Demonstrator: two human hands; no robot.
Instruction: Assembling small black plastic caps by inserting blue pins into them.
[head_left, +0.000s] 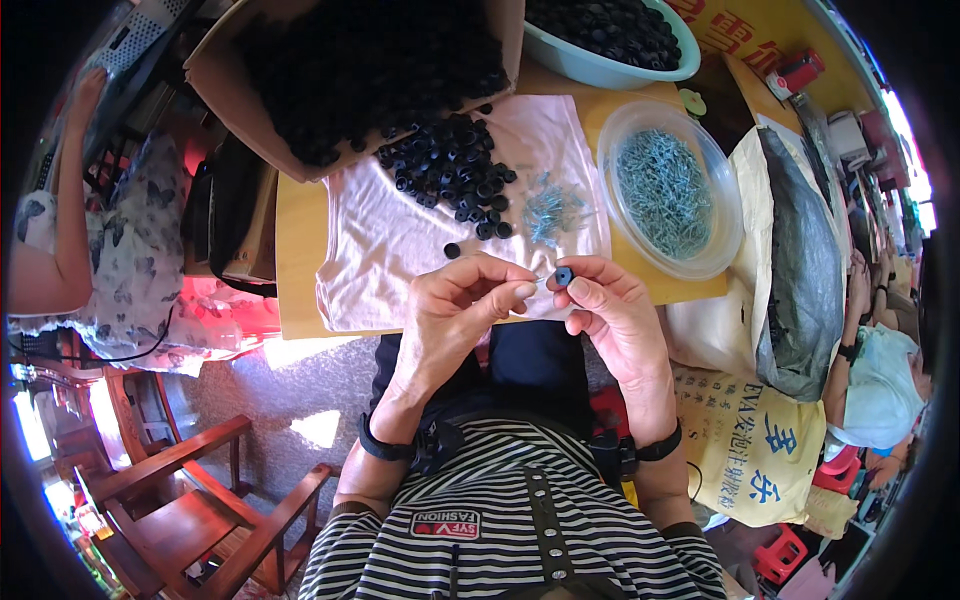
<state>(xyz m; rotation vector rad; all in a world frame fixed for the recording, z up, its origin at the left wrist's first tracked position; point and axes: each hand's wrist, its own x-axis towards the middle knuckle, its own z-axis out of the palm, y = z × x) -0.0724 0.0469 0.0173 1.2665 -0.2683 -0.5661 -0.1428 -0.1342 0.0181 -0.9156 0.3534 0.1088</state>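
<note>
In front of my chest, over the table's near edge, both hands meet closely. My left hand (455, 310) is closed in a pinch, with a thin metal pin (540, 281) poking out from its thumb and forefinger. A small black cap (563, 276) with a hole in its face is gripped between the right thumb and forefinger of my right hand (612, 310). The pin's tip points at the cap; whether they touch is hard to tell. Just beyond lie a heap of similar black caps (445, 165) and a small pile of blue-grey pins (555, 210) on a pale pink cloth (375, 275).
A cardboard box (222, 95) full of black pieces tips toward the cloth. At the right stands a clear oval tub (728, 215) of pins; behind it, a light green basin (585, 68). Sacks (750, 450) crowd the right side. A wooden chair (190, 540) stands lower left. Other people sit at both sides.
</note>
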